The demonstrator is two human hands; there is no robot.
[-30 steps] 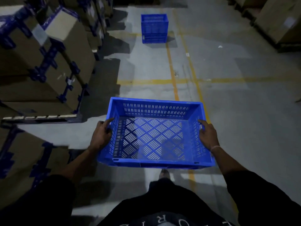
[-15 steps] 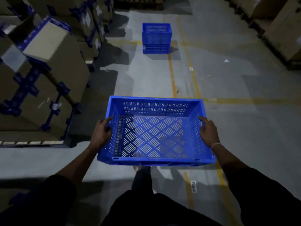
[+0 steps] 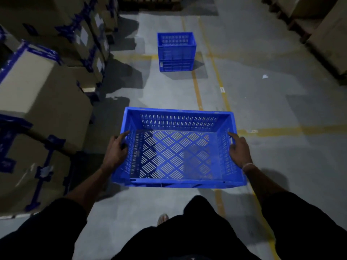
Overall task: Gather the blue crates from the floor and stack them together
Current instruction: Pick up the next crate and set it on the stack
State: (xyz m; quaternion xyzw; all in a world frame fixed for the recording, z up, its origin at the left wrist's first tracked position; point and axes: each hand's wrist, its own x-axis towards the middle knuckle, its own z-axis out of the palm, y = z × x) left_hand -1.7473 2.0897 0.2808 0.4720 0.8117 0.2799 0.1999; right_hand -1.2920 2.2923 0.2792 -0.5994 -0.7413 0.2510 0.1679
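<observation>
Single view: head-worn wide-angle camera, facing forward and steeply down. Nearest, the wearer's own arms and the held blue crate [image 3: 178, 147]; farther ahead along the aisle floor [image 3: 281, 156], the crate stack [image 3: 176, 51]. No second view.

Both arms reach forward in dark sleeves, forearms bare. The left hand [image 3: 115, 153] and right hand [image 3: 239, 150] each curl round an opposite side wall of the blue crate [image 3: 178, 147], index fingers extended along the rim.
</observation>
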